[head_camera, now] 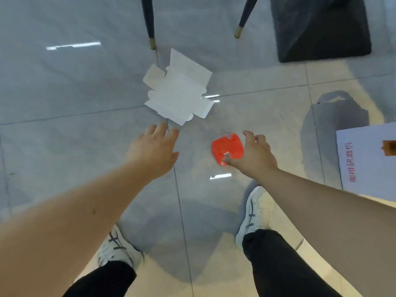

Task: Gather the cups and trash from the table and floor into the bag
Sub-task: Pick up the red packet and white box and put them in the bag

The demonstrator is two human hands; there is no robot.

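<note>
A flattened white cardboard box [179, 91] lies on the grey tiled floor ahead of me. My left hand [155, 150] reaches toward its near corner, fingers apart, holding nothing and just short of touching it. A crumpled orange-red wrapper [226, 146] lies on the floor to the right. My right hand [252, 155] curls around the wrapper's right side, thumb touching its lower edge, fingers above it. A white bag with red print [364, 155] stands at the right edge, only partly in view.
Two dark chair legs with brass tips [151, 24] [242, 20] stand beyond the box. A dark block-shaped base [321, 31] sits at the upper right. My two white shoes [120, 247] [256, 215] stand on the floor below my arms.
</note>
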